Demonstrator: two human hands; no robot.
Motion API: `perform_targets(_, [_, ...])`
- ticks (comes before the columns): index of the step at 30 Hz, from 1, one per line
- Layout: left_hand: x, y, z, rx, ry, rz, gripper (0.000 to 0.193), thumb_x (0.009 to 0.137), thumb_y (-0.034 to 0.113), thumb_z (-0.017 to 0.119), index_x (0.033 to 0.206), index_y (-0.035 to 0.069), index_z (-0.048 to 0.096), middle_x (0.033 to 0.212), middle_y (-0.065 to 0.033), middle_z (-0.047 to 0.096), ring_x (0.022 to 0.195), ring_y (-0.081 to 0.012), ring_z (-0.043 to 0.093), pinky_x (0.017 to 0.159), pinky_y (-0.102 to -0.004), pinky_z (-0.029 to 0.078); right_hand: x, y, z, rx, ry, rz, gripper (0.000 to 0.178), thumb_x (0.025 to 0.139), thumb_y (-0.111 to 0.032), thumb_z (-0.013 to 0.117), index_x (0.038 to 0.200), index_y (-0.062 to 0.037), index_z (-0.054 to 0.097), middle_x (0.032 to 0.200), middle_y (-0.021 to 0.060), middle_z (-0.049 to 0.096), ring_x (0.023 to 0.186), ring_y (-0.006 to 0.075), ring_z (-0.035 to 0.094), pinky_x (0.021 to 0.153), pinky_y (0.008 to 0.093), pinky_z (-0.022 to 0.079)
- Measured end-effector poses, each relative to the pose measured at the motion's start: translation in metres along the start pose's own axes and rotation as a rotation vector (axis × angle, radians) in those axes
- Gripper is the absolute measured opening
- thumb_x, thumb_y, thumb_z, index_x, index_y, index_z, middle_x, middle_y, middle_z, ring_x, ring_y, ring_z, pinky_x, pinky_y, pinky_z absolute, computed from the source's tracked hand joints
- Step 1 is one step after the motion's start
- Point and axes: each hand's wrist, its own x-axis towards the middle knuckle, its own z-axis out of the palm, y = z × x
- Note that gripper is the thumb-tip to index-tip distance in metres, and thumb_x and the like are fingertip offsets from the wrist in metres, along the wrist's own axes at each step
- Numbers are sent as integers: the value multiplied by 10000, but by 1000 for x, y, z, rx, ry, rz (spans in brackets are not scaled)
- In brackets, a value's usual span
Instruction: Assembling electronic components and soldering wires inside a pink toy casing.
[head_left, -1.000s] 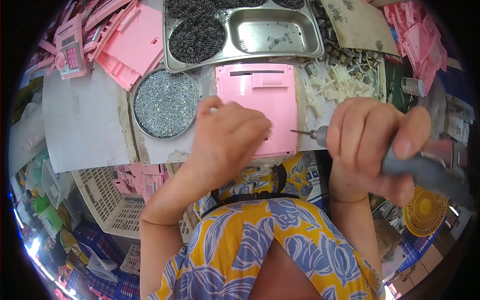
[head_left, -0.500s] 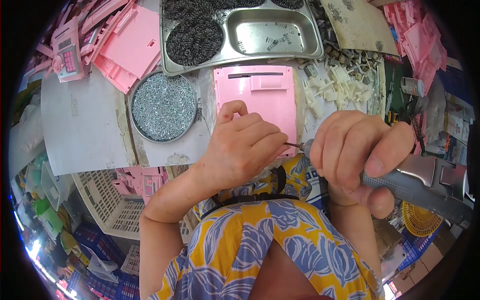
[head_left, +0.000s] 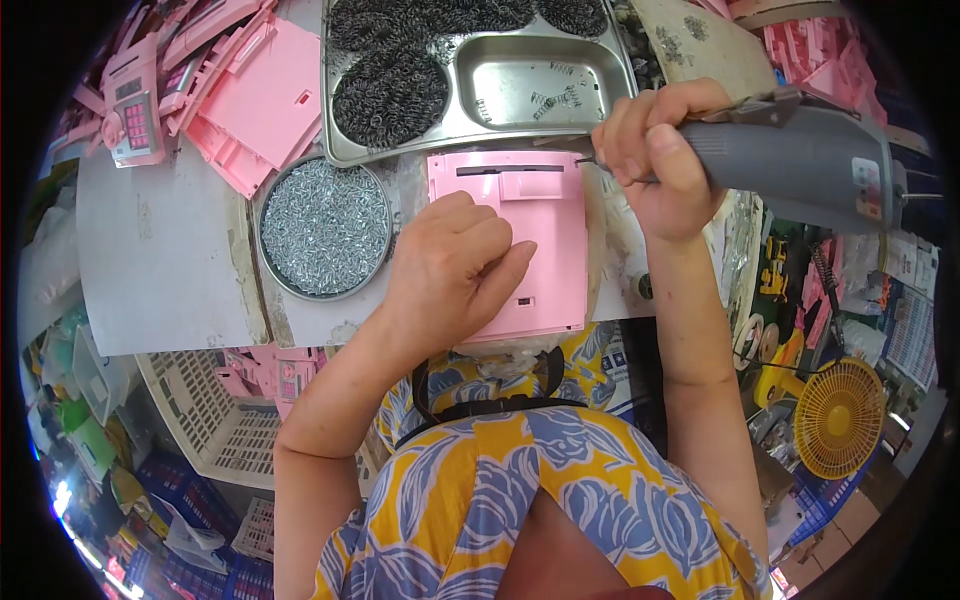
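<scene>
A pink plastic panel [head_left: 555, 260] lies on the table in front of me, with a slot along its far edge. My right hand [head_left: 665, 150] wraps round a grey electric screwdriver [head_left: 790, 165], held nearly level. Its thin bit points left and meets the panel's far right corner, where a screw is too small to make out. Over the panel's left part rests my left hand [head_left: 450, 265], fingers curled in and thumb against them; anything inside is hidden. Left of this hand stands a round dish of small silvery screws [head_left: 325, 228].
Beyond the panel sits a metal compartment tray [head_left: 520, 85] holding dark coil springs [head_left: 390, 95]. Pink plastic parts [head_left: 245, 95] pile up at the far left. A cream basket [head_left: 215, 440] stands below the table edge at left, a yellow fan [head_left: 840, 420] at lower right.
My right hand has carried the screwdriver away from me, from the near side to the panel's far right corner. My left hand has drawn back left from the bit. The panel sits slightly nearer me.
</scene>
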Motion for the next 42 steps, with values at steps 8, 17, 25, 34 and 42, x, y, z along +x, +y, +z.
perform_targets(8, [-3, 0, -5, -116, 32, -17, 133, 808, 7, 748, 920, 38, 682, 863, -98, 688, 800, -294, 637, 723, -376, 505, 13, -12, 0, 74, -62, 62, 261, 954, -168, 589, 1183, -76, 505, 613, 0, 419, 549, 119, 402, 547, 313, 384])
perform_targets(17, [-11, 12, -6, -130, 188, 7, 145, 789, 9, 767, 911, 36, 693, 835, -98, 689, 773, -299, 657, 686, -406, 530, 3, -66, 57, 248, -313, 76, 332, 961, -334, 677, 1163, -128, 515, 632, -32, 535, 501, 114, 486, 478, 284, 396])
perform_targets(25, [-26, 3, -21, 109, 317, 83, 223, 719, 23, 793, 887, 66, 653, 814, -63, 640, 750, -267, 612, 717, -393, 479, 12, -50, 79, 253, -340, 92, 334, 967, -345, 662, 1163, -130, 497, 636, -38, 535, 506, 110, 481, 485, 280, 400])
perform_targets(34, [-33, -7, -25, -21, 354, 84, 252, 703, -55, 778, 922, 45, 703, 865, -83, 712, 739, -262, 658, 655, -356, 513, 22, -52, 87, 244, -394, 61, 316, 971, -356, 636, 1171, -152, 498, 649, -46, 548, 506, 104, 504, 495, 275, 420])
perform_targets(42, [-40, -8, -26, 76, 468, 141, 300, 670, -37, 811, 932, 63, 703, 866, -62, 716, 723, -235, 649, 661, -356, 471, 20, -47, 97, 271, -373, 77, 308, 968, -347, 641, 1165, -154, 505, 636, -49, 542, 509, 99, 506, 492, 280, 419])
